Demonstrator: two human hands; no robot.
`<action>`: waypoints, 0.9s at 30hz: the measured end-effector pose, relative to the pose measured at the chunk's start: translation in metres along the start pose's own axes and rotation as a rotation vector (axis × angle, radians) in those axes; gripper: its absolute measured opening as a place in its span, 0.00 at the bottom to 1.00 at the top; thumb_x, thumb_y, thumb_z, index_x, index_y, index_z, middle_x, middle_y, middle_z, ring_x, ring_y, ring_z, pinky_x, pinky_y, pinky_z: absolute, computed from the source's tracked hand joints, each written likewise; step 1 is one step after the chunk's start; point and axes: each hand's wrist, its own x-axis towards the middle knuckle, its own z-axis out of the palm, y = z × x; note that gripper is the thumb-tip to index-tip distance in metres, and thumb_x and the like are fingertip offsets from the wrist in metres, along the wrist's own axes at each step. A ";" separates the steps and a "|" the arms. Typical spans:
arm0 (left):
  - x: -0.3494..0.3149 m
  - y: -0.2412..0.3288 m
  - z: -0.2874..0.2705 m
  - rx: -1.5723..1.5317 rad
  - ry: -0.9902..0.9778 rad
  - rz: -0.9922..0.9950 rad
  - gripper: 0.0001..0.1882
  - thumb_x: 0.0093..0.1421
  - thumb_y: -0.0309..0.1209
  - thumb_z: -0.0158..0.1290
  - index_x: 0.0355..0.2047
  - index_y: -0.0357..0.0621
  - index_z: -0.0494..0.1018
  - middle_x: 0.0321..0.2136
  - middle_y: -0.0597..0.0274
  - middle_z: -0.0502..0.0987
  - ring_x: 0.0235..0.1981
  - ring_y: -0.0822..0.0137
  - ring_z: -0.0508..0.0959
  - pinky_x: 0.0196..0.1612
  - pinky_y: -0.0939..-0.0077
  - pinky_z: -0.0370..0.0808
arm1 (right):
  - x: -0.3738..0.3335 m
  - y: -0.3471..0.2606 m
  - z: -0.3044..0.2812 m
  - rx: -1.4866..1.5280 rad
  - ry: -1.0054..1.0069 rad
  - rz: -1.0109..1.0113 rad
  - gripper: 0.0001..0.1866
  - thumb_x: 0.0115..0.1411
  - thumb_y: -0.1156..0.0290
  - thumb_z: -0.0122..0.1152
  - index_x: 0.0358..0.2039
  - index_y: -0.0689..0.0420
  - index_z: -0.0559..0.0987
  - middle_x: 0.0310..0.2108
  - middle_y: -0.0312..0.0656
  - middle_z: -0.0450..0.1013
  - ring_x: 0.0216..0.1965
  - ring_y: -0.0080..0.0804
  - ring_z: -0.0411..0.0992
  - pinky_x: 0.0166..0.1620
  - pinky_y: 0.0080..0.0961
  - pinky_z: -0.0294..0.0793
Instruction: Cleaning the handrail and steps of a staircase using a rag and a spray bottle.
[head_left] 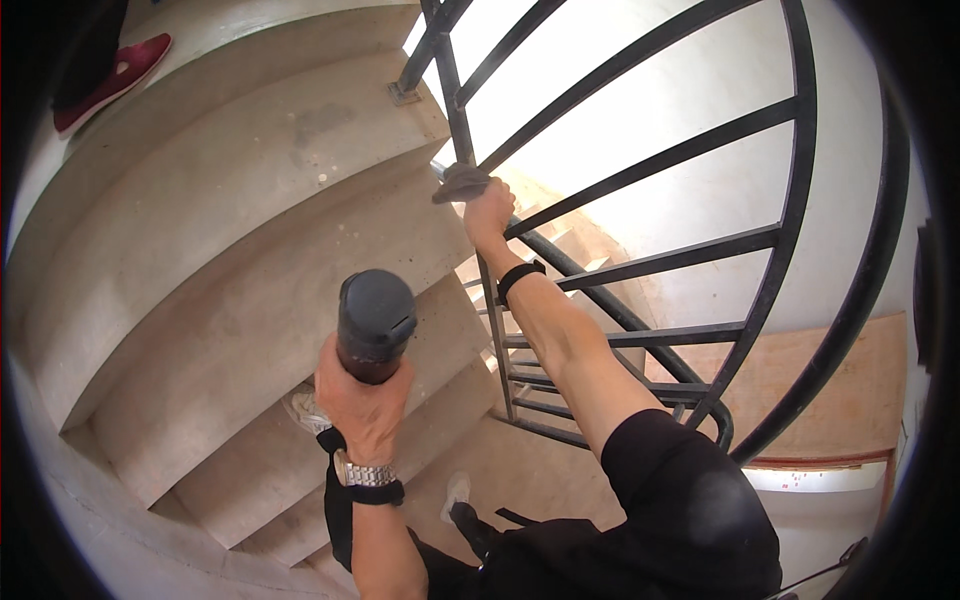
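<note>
My left hand (pixel 366 408) is wrapped round a dark bottle (pixel 377 312) with a wide black cap, held up over the stairs. The cap end points away from me, and my fingers hide its lower part. My right hand (pixel 489 212) reaches forward to the black metal railing (pixel 650 268). Bunched in its fingers is a grey-brown cloth (pixel 462 183), pressed against an upright bar of the railing. My hand covers part of the cloth.
Concrete steps (pixel 250 225) climb toward the far left. A person's red shoe (pixel 115 85) and dark trouser leg stand at the upper left. My own pale shoes (pixel 456 496) rest below. A white wall (pixel 690 150) lies beyond the railing, with lower stairs visible through its bars.
</note>
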 end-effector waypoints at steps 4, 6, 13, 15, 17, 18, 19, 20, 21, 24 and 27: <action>-0.003 -0.003 -0.007 0.008 0.020 -0.049 0.32 0.40 0.30 0.68 0.48 0.39 0.72 0.37 0.48 0.80 0.38 0.46 0.80 0.42 0.57 0.76 | -0.004 0.013 0.006 -0.343 -0.009 -0.220 0.12 0.56 0.75 0.56 0.42 0.62 0.75 0.41 0.51 0.73 0.45 0.48 0.71 0.47 0.42 0.71; -0.003 -0.001 -0.009 0.004 0.008 -0.062 0.32 0.40 0.30 0.68 0.48 0.39 0.72 0.38 0.48 0.80 0.38 0.46 0.81 0.42 0.57 0.76 | -0.004 0.026 0.005 -0.452 -0.078 -0.291 0.13 0.56 0.74 0.57 0.42 0.63 0.75 0.40 0.51 0.74 0.44 0.46 0.73 0.45 0.41 0.72; 0.005 0.004 0.004 -0.042 0.036 -0.066 0.34 0.39 0.31 0.69 0.49 0.40 0.71 0.37 0.47 0.80 0.37 0.45 0.81 0.41 0.56 0.76 | -0.022 0.020 -0.023 -0.734 -0.246 -0.512 0.12 0.55 0.71 0.60 0.38 0.64 0.80 0.35 0.48 0.78 0.37 0.41 0.79 0.38 0.33 0.76; 0.008 0.009 0.004 -0.077 0.037 -0.056 0.34 0.39 0.31 0.69 0.49 0.40 0.71 0.37 0.47 0.80 0.37 0.44 0.81 0.42 0.55 0.76 | -0.024 0.017 -0.032 -0.630 -0.253 -0.534 0.09 0.56 0.71 0.60 0.33 0.64 0.81 0.33 0.53 0.79 0.36 0.48 0.80 0.35 0.38 0.79; 0.014 0.008 0.000 -0.026 0.071 -0.049 0.34 0.39 0.31 0.69 0.48 0.40 0.71 0.37 0.47 0.80 0.38 0.44 0.81 0.42 0.55 0.76 | -0.034 0.002 -0.037 -0.270 -0.618 -0.514 0.10 0.57 0.72 0.55 0.32 0.65 0.80 0.34 0.60 0.78 0.38 0.53 0.79 0.41 0.46 0.78; 0.016 0.002 -0.005 -0.013 0.074 -0.040 0.34 0.39 0.31 0.69 0.48 0.40 0.71 0.37 0.47 0.80 0.38 0.44 0.81 0.42 0.55 0.76 | -0.047 -0.015 -0.031 -0.154 -0.699 -0.390 0.12 0.55 0.70 0.56 0.32 0.67 0.81 0.32 0.65 0.77 0.38 0.61 0.78 0.42 0.48 0.80; 0.016 0.015 0.008 -0.022 0.045 -0.056 0.32 0.39 0.31 0.69 0.47 0.40 0.71 0.36 0.50 0.80 0.37 0.49 0.81 0.42 0.58 0.76 | -0.033 0.002 -0.028 -0.075 -0.522 -0.226 0.15 0.55 0.69 0.54 0.34 0.70 0.79 0.35 0.67 0.77 0.39 0.63 0.78 0.43 0.46 0.80; 0.019 0.019 0.014 0.001 0.028 -0.075 0.30 0.40 0.32 0.68 0.45 0.41 0.72 0.35 0.52 0.81 0.37 0.54 0.82 0.43 0.62 0.76 | -0.032 0.007 -0.023 0.063 -0.323 0.061 0.15 0.57 0.69 0.54 0.35 0.71 0.78 0.37 0.66 0.77 0.39 0.60 0.78 0.43 0.44 0.80; 0.022 0.020 0.006 -0.011 0.043 -0.046 0.30 0.40 0.32 0.68 0.45 0.41 0.72 0.35 0.52 0.81 0.37 0.54 0.82 0.43 0.62 0.76 | -0.033 -0.003 -0.016 0.219 -0.128 0.325 0.16 0.59 0.69 0.53 0.37 0.73 0.77 0.38 0.65 0.77 0.40 0.57 0.79 0.43 0.43 0.81; 0.017 0.040 0.037 -0.142 -0.050 -0.014 0.29 0.40 0.31 0.67 0.45 0.40 0.72 0.34 0.53 0.80 0.36 0.53 0.82 0.42 0.62 0.76 | 0.026 0.064 -0.029 1.240 0.005 0.564 0.16 0.63 0.69 0.51 0.41 0.73 0.73 0.39 0.58 0.77 0.40 0.46 0.79 0.40 0.41 0.81; 0.028 0.010 -0.005 -0.005 0.015 -0.070 0.29 0.41 0.31 0.67 0.45 0.40 0.72 0.35 0.53 0.81 0.36 0.54 0.82 0.42 0.62 0.76 | 0.005 -0.058 -0.025 1.633 0.068 0.796 0.12 0.66 0.70 0.49 0.43 0.67 0.71 0.35 0.49 0.74 0.39 0.38 0.78 0.36 0.38 0.81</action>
